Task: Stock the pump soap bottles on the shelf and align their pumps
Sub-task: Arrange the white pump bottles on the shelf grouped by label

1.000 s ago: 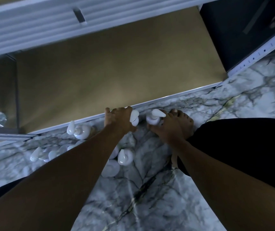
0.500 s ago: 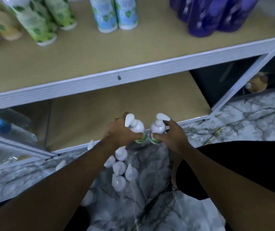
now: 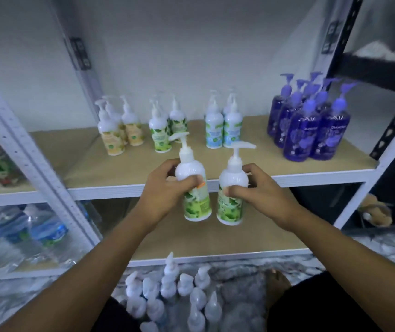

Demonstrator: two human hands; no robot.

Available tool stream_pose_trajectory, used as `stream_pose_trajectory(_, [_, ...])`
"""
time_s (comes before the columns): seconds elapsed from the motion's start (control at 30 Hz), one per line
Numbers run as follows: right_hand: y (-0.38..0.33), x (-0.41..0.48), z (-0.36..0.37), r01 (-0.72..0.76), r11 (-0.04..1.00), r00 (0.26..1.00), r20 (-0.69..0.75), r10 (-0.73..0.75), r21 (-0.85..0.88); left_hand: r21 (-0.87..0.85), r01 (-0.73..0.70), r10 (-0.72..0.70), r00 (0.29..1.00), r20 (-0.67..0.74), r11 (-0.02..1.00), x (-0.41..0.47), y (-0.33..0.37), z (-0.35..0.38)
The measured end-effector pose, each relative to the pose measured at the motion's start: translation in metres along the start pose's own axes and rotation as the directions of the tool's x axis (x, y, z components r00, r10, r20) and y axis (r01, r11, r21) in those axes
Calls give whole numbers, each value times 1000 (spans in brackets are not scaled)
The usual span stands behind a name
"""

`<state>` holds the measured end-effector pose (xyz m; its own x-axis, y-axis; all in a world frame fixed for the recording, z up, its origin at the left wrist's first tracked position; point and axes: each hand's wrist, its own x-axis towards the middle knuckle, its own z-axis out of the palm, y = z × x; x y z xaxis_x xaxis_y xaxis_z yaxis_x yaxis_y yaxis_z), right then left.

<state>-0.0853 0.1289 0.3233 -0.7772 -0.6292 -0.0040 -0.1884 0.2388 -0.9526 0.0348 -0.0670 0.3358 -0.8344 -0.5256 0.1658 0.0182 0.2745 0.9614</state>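
On the far left I see water bottles (image 3: 36,233) on a side rack. My left hand (image 3: 165,190) has its fingers wrapped tight round one green bottle (image 3: 195,188); my right hand (image 3: 258,190) is clamped on another (image 3: 231,197). Both hang upright just before the shelf (image 3: 124,164). They look smooth, rigid, probably full and slippery, so I'd grip mid-body, never the thin pumps. Purple bottles (image 3: 311,125) stand far right.

In my hands, two glossy white plastic pump bottles (image 3: 192,178) with green paper-like labels; behind, a matt tan fibreboard shelf (image 3: 258,161) edged in white painted metal; translucent purple plastic bottles (image 3: 311,130); polished veined marble floor (image 3: 383,250).
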Motion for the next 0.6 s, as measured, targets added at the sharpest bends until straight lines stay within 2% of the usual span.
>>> stream_pose_trajectory(0.1, [-25,0,12,-5,985,999,40,-2,172,-281,116,-136,989,-51,953,-8,7,-13])
stream_pose_trajectory(0.17, [-28,1,23,-28,959,998,65,10,282,-484,186,-234,971,-41,855,-18,6,-15])
stream_pose_trajectory(0.23, [-23,2,37,-61,920,997,76,34,388,-603,253,-337,941,-29,757,-28,4,-14])
stream_pose_trajectory(0.3, [-18,4,50,-93,876,995,66,70,473,-612,297,-395,918,-27,733,-34,1,-15])
stream_pose_trajectory(0.4, [-18,8,65,-126,829,992,46,120,545,-602,290,-380,925,-24,744,-35,-2,-15])
stream_pose_trajectory(0.6, [-18,14,75,-220,767,975,109,194,603,-577,293,-368,930,-14,763,-30,-3,-15])
